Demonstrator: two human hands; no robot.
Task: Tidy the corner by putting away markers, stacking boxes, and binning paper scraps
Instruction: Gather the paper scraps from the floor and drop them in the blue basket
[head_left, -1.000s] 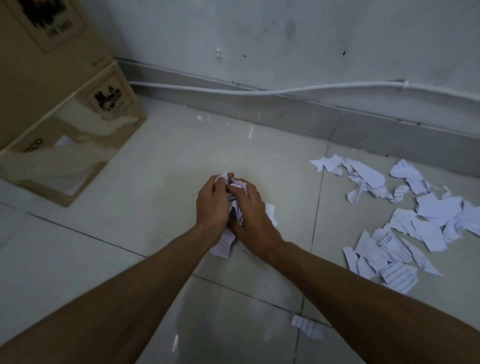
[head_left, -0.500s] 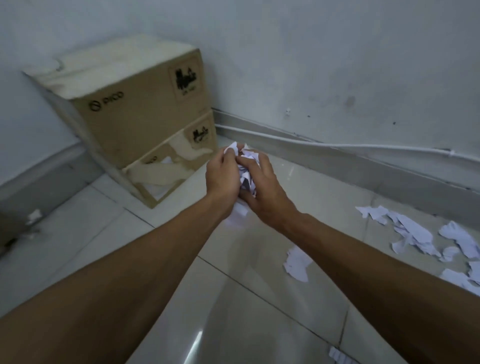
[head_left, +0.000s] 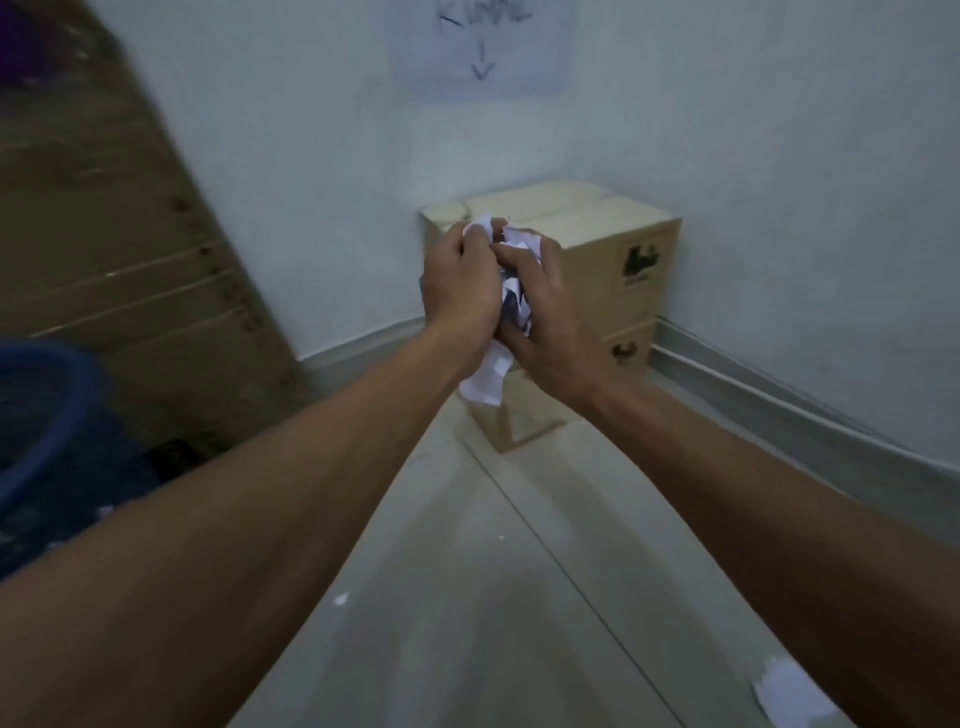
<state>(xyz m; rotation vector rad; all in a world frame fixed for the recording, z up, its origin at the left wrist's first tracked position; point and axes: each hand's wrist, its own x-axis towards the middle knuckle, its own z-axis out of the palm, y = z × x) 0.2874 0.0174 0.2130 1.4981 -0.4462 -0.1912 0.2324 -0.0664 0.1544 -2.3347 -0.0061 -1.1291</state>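
Two hands are closed together around a wad of paper scraps (head_left: 485, 382), which is held up above the floor. The left hand (head_left: 460, 283) is curled over the wad's left side and the right hand (head_left: 553, 325) over its right, so the paper is squeezed between both palms. White corners are seen sticking out above the fingers and hanging below the wrists. Directly behind the grip, two cardboard boxes are stacked in the corner, the upper box (head_left: 618, 244) resting on the lower box (head_left: 631, 348). Far to the left of the grip and lower, a blue bin (head_left: 47, 415) is partly seen at the frame edge, blurred. Above the bin, a large cardboard sheet (head_left: 114, 234) is leaned against the wall. High above the grip, a paper sign (head_left: 483, 47) with an arrow is fixed to the wall. Below the grip and to the right, a loose scrap (head_left: 787, 691) is seen on the floor tiles (head_left: 467, 649), and a smaller fleck (head_left: 340, 600) lies below and to the left.
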